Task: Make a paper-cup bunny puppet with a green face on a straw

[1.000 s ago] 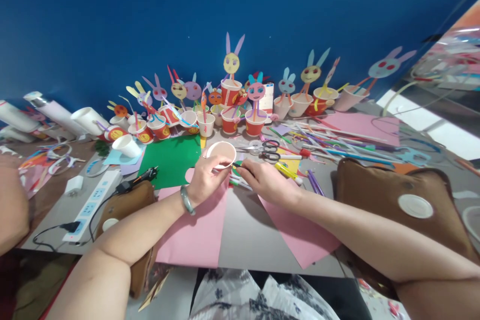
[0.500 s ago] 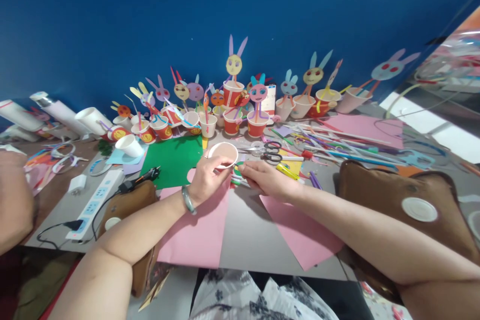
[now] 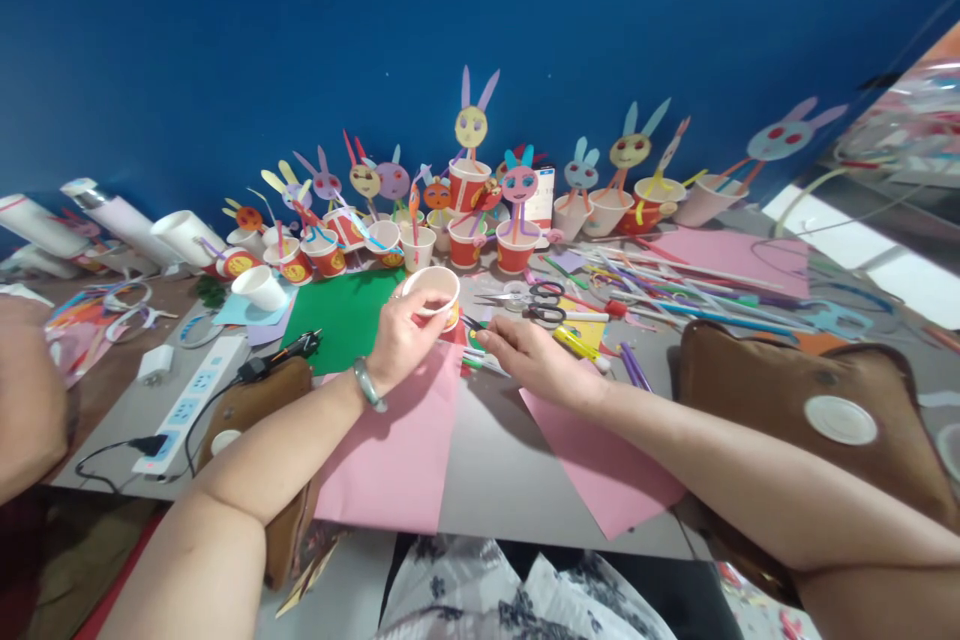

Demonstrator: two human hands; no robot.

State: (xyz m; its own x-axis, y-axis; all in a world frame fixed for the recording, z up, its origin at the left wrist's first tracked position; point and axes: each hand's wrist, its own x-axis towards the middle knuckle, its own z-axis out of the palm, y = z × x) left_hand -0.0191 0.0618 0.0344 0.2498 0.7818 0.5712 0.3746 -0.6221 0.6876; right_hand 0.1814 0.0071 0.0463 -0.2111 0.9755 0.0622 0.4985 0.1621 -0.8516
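Note:
My left hand (image 3: 405, 340) is closed around a paper cup (image 3: 429, 285), white inside with some red on its outer wall. The fingers and thumb grip its near side and rim, and the cup's mouth faces up and towards me. Just to its right, my right hand (image 3: 529, 352) pinches a small tool with a dark, narrow tip (image 3: 472, 323). Most of this tool is hidden in the fingers, so its kind is unclear. The tip points at the cup, with a small gap between them. Black-handled scissors (image 3: 544, 302) lie just beyond my right hand.
Paper cups with rabbit-faced figures (image 3: 517, 245) line the blue wall. Drinking straws and strips (image 3: 712, 305) lie at right, beside a brown cushion-like pouch (image 3: 757, 400). Pink paper (image 3: 390, 460) and green paper (image 3: 334, 320) cover parts of the table. A power strip (image 3: 191, 400) and another person's arm (image 3: 26, 390) are at left.
My left hand has moved the cup a little left and away from my right hand, and its mouth has tilted. The dark tool tip now shows past my right fingers.

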